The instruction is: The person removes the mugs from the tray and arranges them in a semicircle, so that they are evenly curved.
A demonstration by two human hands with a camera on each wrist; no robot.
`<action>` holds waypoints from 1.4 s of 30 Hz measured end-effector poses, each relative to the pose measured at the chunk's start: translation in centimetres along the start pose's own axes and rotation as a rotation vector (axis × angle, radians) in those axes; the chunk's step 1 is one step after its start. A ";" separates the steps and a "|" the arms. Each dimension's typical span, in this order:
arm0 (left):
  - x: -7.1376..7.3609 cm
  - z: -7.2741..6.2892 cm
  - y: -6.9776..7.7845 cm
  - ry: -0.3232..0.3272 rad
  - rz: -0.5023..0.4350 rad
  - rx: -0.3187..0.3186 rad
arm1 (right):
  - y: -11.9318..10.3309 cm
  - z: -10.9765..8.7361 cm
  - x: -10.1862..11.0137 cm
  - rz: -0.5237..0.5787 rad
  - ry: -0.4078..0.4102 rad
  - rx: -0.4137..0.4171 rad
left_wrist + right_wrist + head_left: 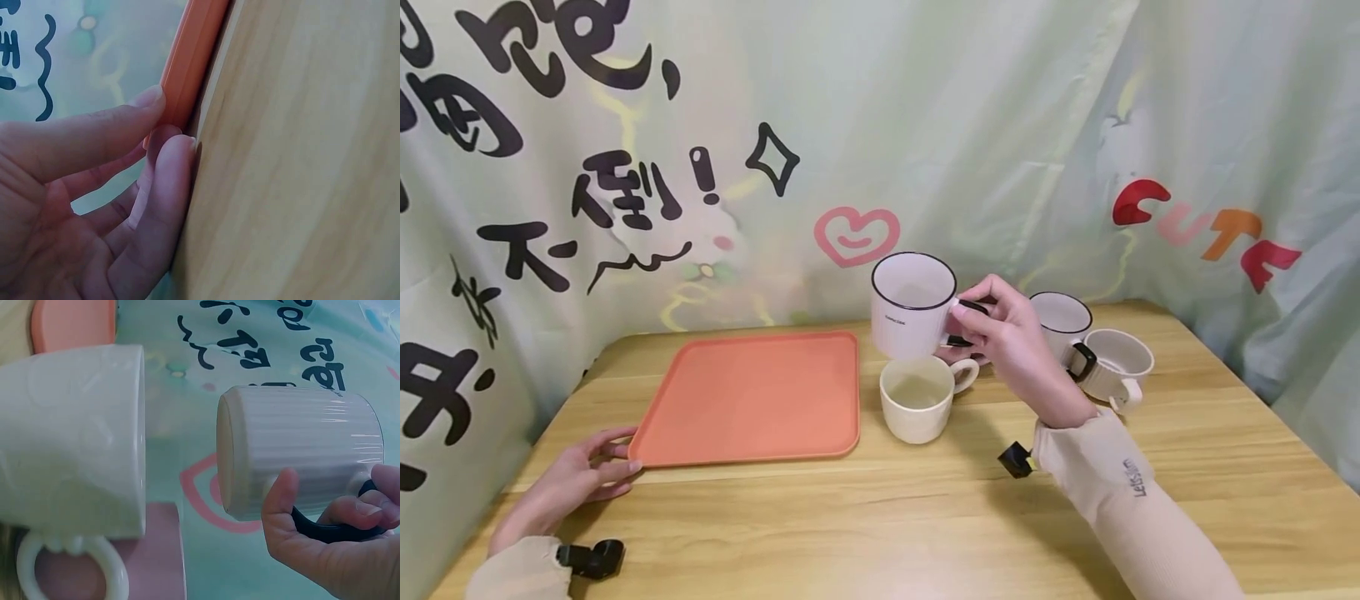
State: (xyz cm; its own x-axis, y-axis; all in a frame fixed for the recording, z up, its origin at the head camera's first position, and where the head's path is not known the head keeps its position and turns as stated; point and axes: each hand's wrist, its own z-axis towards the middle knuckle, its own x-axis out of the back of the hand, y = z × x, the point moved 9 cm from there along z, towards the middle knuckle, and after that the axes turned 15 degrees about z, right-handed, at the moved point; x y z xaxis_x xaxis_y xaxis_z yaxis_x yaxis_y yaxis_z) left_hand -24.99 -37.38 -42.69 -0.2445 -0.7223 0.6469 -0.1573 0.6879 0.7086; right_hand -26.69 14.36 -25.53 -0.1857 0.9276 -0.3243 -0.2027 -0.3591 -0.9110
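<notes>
My right hand (1018,354) grips the black handle of a white mug (910,329) with a black rim, held upright in the air. The right wrist view shows ribbed sides on this mug (300,450), and the fingers curl through its handle. Just in front and below stands a cream cup (917,408) on the table, its handle to the right. At the left, my left hand (572,479) pinches the near left corner of an orange tray (752,400). The left wrist view has the thumb on the tray's edge (194,62) and fingertips beneath it.
To the right stand a white mug (1060,317) with a black rim and a cream ribbed mug (1116,367), close together. A pink thing (162,550), partly hidden, is behind the cream cup. A printed curtain (970,125) hangs behind the wooden table (850,533).
</notes>
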 end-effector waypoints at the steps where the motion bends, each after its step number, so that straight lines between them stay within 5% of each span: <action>1: 0.0 -0.1 0.0 -0.002 0.001 0.002 | -0.2 -0.2 0.3 -0.008 0.005 0.004; 9: -0.3 -0.2 -0.2 -0.001 -0.001 0.009 | -0.9 -1.3 2.0 0.090 -0.021 0.003; 21: -0.5 0.1 0.4 0.005 0.005 -0.016 | -2.7 -3.0 6.0 0.180 -0.006 0.120; 30: -0.2 0.0 0.2 0.004 0.010 -0.006 | -3.2 -4.2 8.9 0.101 0.061 0.151; 42: 0.0 -0.1 0.4 0.003 0.020 -0.004 | -3.3 -6.0 11.7 0.256 0.028 0.158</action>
State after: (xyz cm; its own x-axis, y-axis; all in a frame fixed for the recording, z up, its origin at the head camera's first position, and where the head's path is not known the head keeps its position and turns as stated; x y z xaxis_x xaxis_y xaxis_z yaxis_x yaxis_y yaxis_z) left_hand -24.95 -37.14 -42.42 -0.2445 -0.7086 0.6619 -0.1485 0.7020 0.6966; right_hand -22.44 26.99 -27.78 -0.2240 0.8066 -0.5471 -0.2999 -0.5912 -0.7487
